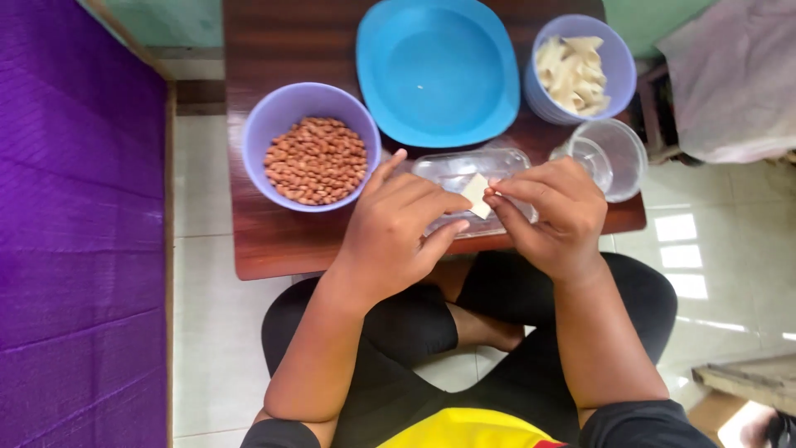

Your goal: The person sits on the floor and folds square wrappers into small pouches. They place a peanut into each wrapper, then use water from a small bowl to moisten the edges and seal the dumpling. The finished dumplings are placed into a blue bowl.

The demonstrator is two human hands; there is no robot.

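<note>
— Dark wood, low table (265, 241) on a pale tiled floor, purple cloth off to the left. What's in hand?

— A small pale square wrapper (476, 194), thin and flat like a piece of dough sheet, held just above a clear shallow tray (456, 166) at the near edge of the table. Both hands are on it: the left hand (398, 228) pinches one side between thumb and forefinger, and the right hand (551, 211) has its fingertips closed on the other side. Something small and reddish shows at the right fingertips, probably a peanut, though it is too small to be sure.

— How far along would you say?

— Early, by my reading. The blue plate (438, 70) behind the tray is bare but for a speck, so nothing finished sits there. The lavender bowl (265, 124) on the left is heaped with red-brown peanuts (317, 159), and the second lavender bowl (618, 62) at the far right holds a good pile of pale wrappers (572, 73). Plenty left of both.

— Anything else nearby?

— A clear round container (618, 153) just right of the tray, touching the table's right edge; I cannot tell what is in it. The person sits cross-legged in black behind the table.
</note>
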